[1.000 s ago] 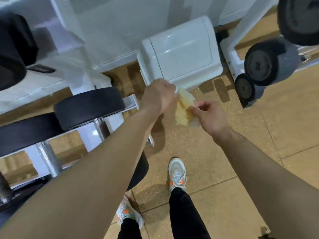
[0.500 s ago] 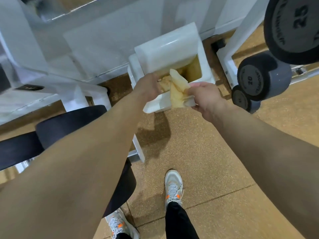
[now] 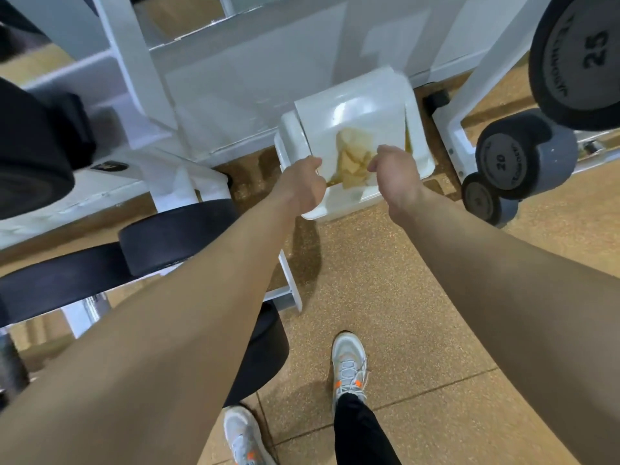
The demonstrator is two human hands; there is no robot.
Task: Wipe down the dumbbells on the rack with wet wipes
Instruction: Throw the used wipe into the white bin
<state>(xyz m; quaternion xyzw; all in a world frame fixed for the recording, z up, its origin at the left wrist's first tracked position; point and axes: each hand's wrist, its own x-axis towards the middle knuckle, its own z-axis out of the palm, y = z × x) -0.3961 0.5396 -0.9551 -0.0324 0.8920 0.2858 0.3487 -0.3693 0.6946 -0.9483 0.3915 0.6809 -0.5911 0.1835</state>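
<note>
A crumpled yellowish wet wipe [image 3: 354,162] lies on the tilted swing lid of a white bin [image 3: 419,156] on the floor. My left hand [image 3: 302,184] grips the lid's left lower edge, thumb on top, and keeps it tipped inward. To the right of the wipe hovers my right hand [image 3: 394,172], fingers loosely curled and holding nothing I can see. On the white rack [image 3: 469,82] at the right sit black dumbbells: one marked 25 [image 3: 580,58], one marked 20 [image 3: 523,156] and a smaller one [image 3: 483,199] below.
A black padded bench [image 3: 174,236] on a white frame stands at the left, close to my left arm. White machine frames [image 3: 134,72] fill the back. My two shoes [image 3: 349,367] stand on the tan rubber floor.
The bin's lid has gone from closed to tipped inward under my left hand. The wipe left my right hand and now lies on the lid. My view moved closer to the bin.
</note>
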